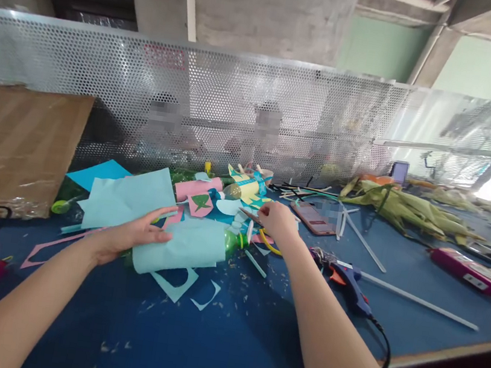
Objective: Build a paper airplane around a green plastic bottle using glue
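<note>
A green plastic bottle wrapped in light blue paper (186, 247) lies on its side, its green neck (234, 241) pointing right. My left hand (141, 231) is around its left end, thumb on the paper and fingers along the far side. Beyond the neck, my right hand (278, 218) is closed in a pinch on a thin, dark pointed tool (250, 214); its exact kind is unclear. That tool's tip reaches over light blue paper pieces (228, 206). Behind lie a pink-wrapped bottle (199, 189) and a yellow-wrapped bottle (247, 188) with blue trim.
Light blue sheets (129, 198) and paper scraps (176, 284) lie about the blue table. To the right are a phone (316, 218), a glue gun (356, 288), glue sticks and corn husks (406, 209). Cardboard (17, 146) leans at left; a perforated metal screen (241, 86) stands behind.
</note>
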`<state>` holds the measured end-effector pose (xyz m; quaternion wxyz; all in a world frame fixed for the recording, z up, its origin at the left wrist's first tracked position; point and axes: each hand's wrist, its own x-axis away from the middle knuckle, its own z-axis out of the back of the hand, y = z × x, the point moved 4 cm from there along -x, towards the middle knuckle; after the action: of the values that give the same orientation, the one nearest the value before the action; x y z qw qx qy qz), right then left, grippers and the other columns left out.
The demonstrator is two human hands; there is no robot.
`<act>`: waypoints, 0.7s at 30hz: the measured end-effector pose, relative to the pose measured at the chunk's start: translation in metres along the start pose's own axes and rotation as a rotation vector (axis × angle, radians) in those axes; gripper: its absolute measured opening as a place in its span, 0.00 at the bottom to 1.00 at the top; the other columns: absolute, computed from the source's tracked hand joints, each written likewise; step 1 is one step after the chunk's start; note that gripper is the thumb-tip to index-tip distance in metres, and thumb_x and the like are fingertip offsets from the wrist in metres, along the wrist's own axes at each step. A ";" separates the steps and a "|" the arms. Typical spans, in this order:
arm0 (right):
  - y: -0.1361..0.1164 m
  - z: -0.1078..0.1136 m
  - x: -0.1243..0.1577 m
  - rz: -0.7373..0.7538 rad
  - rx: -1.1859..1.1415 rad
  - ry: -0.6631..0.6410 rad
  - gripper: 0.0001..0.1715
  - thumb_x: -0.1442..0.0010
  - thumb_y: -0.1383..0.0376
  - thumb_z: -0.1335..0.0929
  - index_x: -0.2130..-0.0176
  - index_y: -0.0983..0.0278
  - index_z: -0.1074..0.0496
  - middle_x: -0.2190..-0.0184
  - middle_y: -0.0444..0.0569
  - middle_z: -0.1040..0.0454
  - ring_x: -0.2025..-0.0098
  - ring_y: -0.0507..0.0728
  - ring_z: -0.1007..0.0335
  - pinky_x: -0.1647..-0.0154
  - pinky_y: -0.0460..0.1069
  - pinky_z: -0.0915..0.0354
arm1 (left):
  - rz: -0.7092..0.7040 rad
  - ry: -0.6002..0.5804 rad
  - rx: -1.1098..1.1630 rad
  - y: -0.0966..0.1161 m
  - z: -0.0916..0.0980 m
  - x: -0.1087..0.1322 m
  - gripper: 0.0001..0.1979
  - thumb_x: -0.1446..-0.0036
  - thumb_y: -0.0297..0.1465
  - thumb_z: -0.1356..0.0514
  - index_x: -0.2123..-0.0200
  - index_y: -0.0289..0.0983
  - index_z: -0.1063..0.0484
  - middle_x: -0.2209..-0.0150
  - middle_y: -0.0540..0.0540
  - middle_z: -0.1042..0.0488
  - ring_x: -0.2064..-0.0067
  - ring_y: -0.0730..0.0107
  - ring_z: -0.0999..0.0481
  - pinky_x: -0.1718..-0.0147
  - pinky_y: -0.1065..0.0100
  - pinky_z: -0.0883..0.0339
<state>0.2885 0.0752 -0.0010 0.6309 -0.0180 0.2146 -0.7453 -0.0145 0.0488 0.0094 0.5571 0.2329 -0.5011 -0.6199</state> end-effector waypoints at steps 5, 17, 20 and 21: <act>0.013 0.008 -0.002 -0.051 0.026 0.017 0.12 0.43 0.67 0.36 0.63 0.63 0.23 0.61 0.51 0.21 0.59 0.58 0.27 0.64 0.46 0.37 | 0.017 0.093 0.282 0.000 0.011 -0.001 0.36 0.56 0.45 0.32 0.43 0.49 0.37 0.49 0.43 0.27 0.57 0.55 0.22 0.71 0.67 0.25; 0.023 -0.024 -0.001 0.007 0.134 -0.190 0.26 0.53 0.57 0.26 0.55 0.65 0.26 0.49 0.60 0.31 0.42 0.69 0.41 0.48 0.58 0.43 | -0.113 0.296 0.514 -0.004 0.015 -0.013 0.27 0.56 0.38 0.31 0.52 0.44 0.32 0.54 0.44 0.24 0.63 0.62 0.21 0.77 0.71 0.27; 0.029 -0.030 -0.003 -0.025 0.160 -0.217 0.31 0.53 0.54 0.27 0.52 0.68 0.28 0.47 0.65 0.34 0.43 0.70 0.40 0.48 0.59 0.42 | -0.115 0.340 0.517 -0.002 0.015 -0.012 0.25 0.57 0.39 0.31 0.53 0.43 0.31 0.55 0.45 0.24 0.63 0.62 0.21 0.79 0.73 0.28; 0.029 -0.031 -0.004 -0.026 0.162 -0.225 0.31 0.52 0.54 0.27 0.52 0.68 0.29 0.47 0.66 0.34 0.44 0.70 0.39 0.49 0.58 0.41 | -0.109 0.356 0.510 -0.002 0.015 -0.011 0.25 0.56 0.39 0.31 0.54 0.43 0.31 0.55 0.45 0.24 0.62 0.61 0.21 0.80 0.74 0.29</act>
<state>0.3074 0.0847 -0.0380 0.6407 -0.0533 0.0812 -0.7616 -0.0253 0.0643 0.0110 0.5255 0.4965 -0.5220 -0.4526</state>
